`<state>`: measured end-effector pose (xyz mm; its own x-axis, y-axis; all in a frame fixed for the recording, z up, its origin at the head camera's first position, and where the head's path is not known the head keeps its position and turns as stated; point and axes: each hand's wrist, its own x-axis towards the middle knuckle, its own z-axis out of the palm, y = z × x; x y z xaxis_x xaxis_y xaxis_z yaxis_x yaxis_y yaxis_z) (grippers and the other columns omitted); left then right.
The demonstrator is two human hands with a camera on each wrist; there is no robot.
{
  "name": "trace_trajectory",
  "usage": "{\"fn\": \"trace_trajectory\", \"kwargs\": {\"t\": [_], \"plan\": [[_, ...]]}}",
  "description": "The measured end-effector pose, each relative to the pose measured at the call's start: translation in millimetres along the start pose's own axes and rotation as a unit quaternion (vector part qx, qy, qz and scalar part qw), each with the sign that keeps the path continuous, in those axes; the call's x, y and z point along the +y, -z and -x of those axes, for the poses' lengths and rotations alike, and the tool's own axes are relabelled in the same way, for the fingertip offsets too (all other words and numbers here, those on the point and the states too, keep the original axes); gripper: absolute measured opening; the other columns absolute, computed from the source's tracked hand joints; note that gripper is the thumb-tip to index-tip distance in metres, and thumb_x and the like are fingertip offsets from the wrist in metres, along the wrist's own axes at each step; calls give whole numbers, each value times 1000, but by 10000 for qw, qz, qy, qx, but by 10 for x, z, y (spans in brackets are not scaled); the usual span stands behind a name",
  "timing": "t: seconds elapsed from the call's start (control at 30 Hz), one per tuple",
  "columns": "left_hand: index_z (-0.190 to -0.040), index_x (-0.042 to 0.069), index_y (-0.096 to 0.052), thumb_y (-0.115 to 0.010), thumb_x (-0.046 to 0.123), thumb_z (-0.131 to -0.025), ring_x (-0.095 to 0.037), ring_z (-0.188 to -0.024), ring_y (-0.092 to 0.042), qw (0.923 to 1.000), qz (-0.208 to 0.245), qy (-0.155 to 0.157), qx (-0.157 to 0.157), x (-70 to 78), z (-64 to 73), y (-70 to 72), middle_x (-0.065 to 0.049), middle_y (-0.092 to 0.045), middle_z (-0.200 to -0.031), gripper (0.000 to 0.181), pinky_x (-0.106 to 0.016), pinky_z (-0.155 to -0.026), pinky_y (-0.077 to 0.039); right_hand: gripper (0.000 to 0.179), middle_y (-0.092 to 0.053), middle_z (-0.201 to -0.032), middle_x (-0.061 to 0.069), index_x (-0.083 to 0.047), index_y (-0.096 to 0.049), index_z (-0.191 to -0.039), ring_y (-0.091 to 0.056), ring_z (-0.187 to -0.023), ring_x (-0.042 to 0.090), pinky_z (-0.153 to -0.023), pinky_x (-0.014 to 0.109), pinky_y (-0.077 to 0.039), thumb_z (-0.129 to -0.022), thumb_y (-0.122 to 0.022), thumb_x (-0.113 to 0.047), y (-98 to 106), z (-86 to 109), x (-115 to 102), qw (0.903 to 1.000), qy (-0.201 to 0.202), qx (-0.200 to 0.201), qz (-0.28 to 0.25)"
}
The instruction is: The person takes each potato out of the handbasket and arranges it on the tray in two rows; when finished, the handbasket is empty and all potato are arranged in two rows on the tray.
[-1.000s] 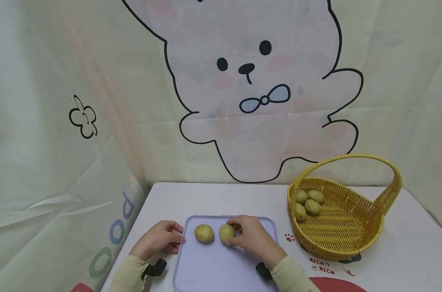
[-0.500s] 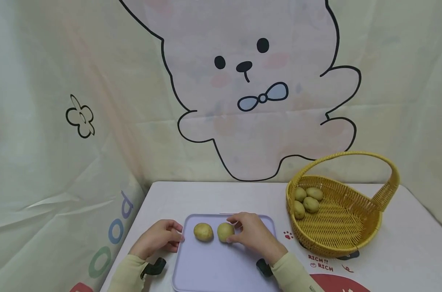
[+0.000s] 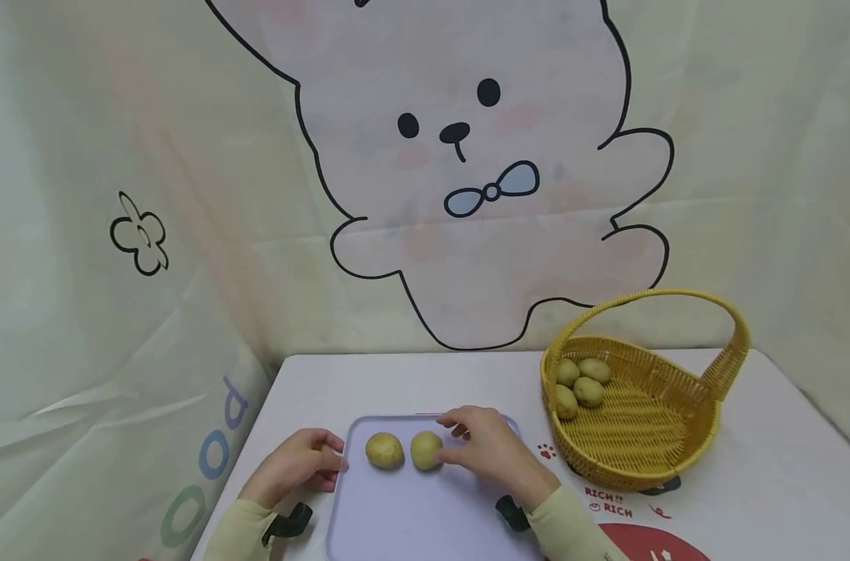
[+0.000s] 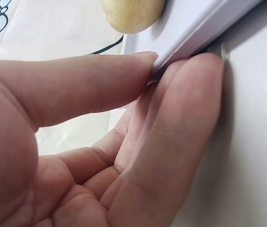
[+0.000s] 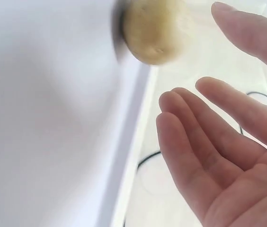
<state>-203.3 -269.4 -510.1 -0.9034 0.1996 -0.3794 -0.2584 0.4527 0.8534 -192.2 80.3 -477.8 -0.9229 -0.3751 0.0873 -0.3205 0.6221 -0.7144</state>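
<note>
Lavender plastic-looking tray [image 3: 396,518] is pinched at its edge between the thumb and fingers of the left hand [image 3: 301,465]. The right hand [image 3: 495,453] is held released, its fingers parted, just beside a potato [image 3: 425,450] on the tray. A second potato [image 3: 385,451] is set between that one and the left hand. Beyond the right hand, to its right, four potatoes [image 3: 589,392] are held in a yellow wicker basket [image 3: 642,440].

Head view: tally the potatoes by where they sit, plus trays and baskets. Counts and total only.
Tray potatoes: 2
Basket potatoes: 4 visible
Tray: 1
Basket: 1
Total: 8
</note>
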Motion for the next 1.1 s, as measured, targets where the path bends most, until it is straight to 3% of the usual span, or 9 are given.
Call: {"fn": "trace_trajectory", "kwargs": {"t": [0.2, 0.43, 0.63, 0.8, 1.1], "plan": [[-115, -3, -64, -80, 11, -92, -18, -75, -67, 10000, 43, -52, -10, -43, 11, 13, -8, -66, -83, 32, -33, -67, -64, 45, -79, -121, 9, -11, -77, -126, -74, -104, 25, -90, 44, -64, -87, -92, -28, 297, 256, 38, 9998, 35, 147, 87], [-116, -4, -65, -80, 12, -92, -17, -75, -66, 9999, 64, -106, -43, -69, 11, 41, -7, -66, -82, 32, -32, -67, -64, 40, -78, -115, -4, -18, -78, -124, -73, -99, 11, -86, 35, -65, -89, -91, -32, 866, 604, 151, 9973, 124, 425, 594], [-115, -2, -65, -81, 13, -92, -17, -74, -66, 9999, 57, -87, -91, -88, -31, 38, -5, -66, -82, 32, -30, -65, -63, 36, -80, -117, -3, -20, -80, -123, -75, -103, 15, -89, 40, -65, -90, -90, -32, 1348, 797, 324, 9903, -52, 786, 1148], [-116, -3, -65, -81, 13, -92, -17, -74, -66, 9999, 29, -111, -111, -68, -39, 10, -4, -65, -81, 32, -31, -66, -63, 43, -80, -119, 5, -14, -78, -126, -76, -107, 23, -91, 48, -65, -91, -88, -37, 1704, 801, 559, 9870, -419, 894, 1269], [-116, -4, -65, -82, 12, -93, -17, -74, -67, 9997, 58, -141, -168, -75, -42, 19, -3, -65, -79, 33, -30, -66, -63, 52, -74, -132, 20, -3, -70, -139, -69, -122, 41, -101, 63, -56, -99, -79, -36, 2096, 502, 1081, 9867, -1071, 645, 1038]]}}
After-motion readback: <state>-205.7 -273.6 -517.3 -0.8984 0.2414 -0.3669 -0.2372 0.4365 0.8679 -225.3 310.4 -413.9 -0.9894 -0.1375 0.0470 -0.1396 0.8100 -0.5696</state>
